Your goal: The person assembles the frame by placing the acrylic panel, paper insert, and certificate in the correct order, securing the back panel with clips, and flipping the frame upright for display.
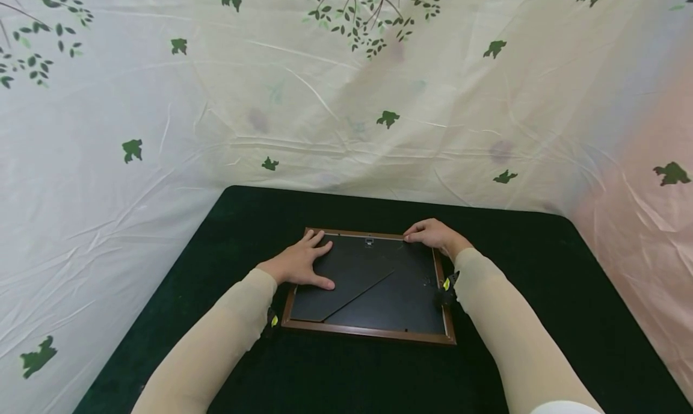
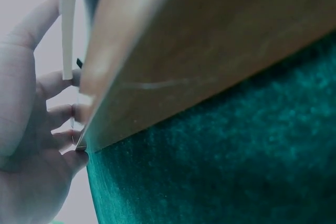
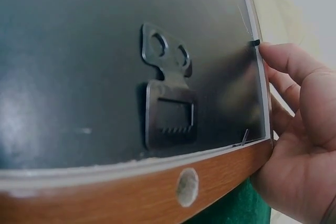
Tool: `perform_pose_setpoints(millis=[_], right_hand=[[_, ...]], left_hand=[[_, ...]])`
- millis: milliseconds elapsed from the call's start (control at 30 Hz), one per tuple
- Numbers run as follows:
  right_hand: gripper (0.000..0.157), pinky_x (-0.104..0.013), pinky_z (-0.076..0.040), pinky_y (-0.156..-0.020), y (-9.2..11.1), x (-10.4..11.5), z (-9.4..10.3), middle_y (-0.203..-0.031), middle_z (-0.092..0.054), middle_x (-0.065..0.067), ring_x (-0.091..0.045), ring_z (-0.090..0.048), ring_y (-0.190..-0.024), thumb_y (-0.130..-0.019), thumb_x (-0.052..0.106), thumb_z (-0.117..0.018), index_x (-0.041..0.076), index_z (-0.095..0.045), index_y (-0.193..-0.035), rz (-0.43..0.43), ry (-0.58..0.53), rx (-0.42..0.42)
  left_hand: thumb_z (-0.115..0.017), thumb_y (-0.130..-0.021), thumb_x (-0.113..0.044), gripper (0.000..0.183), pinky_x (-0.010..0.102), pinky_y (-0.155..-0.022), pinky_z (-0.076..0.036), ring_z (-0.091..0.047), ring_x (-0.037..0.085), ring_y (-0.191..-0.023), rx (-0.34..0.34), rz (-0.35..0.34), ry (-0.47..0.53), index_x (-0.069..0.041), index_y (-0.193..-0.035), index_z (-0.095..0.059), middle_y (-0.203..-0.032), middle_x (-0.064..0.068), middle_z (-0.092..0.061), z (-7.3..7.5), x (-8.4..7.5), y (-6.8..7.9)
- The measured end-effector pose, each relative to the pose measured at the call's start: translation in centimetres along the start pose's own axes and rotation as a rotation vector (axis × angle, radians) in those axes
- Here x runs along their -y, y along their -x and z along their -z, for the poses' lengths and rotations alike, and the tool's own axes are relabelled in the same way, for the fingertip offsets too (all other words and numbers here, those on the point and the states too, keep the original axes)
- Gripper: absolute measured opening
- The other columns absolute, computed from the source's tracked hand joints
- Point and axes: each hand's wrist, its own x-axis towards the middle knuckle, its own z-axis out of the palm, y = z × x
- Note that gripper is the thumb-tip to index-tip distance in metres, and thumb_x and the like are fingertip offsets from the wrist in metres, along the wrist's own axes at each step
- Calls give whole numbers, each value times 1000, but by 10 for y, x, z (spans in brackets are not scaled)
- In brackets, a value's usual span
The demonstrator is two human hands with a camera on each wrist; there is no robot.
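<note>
1. Head view: pic. frame (image 1: 368, 326) lies back-up on the green-covered desk (image 1: 368, 378), between our arms. We spread L hand (image 1: 300, 260) wide over the frame's L side, thumb on the backing board (image 1: 390, 305). We pinch the top rail near its R end w/ R hand (image 1: 435, 234); top hanger (image 1: 369, 242) sits to the L of that grip.
2. L wrist view: L hand's fingers stand apart at the frame's edge; exact contact per finger we can't tell.
3. R wrist view: R hand's uppermost digit touches a dark tab (image 3: 255, 42); other fingers sit behind the rail. Nearby: side hanger (image 3: 170, 90), thin pin (image 3: 245, 137).
4. Caution (our judgement): too much force may snap the tab; a slip may scratch the board or prick a finger on the pin; uneven pressure may skid the frame.
5. Qty.: frame 1; board 1; desk 1; hands 2; hangers 2 (top 1, side 1); tab under R digit 1; pin beside side hanger 1. Other tabs: too small to count reliably.
</note>
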Motion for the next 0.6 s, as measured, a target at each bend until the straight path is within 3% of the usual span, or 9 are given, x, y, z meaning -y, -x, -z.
perform_pose_setpoints(millis=[600], right_hand=[[27,-52,-37,-103,0,-1,0,-126,-58,-13,-30,-50,-117,-92,27,-66,10,-71,-112,33,25,-12]], left_hand=[[-62,-67,-80,111,54,-112,-21,6,31,-146,4,4,7,-21,-153,-24,-161,8,-1,-1,3,-4]])
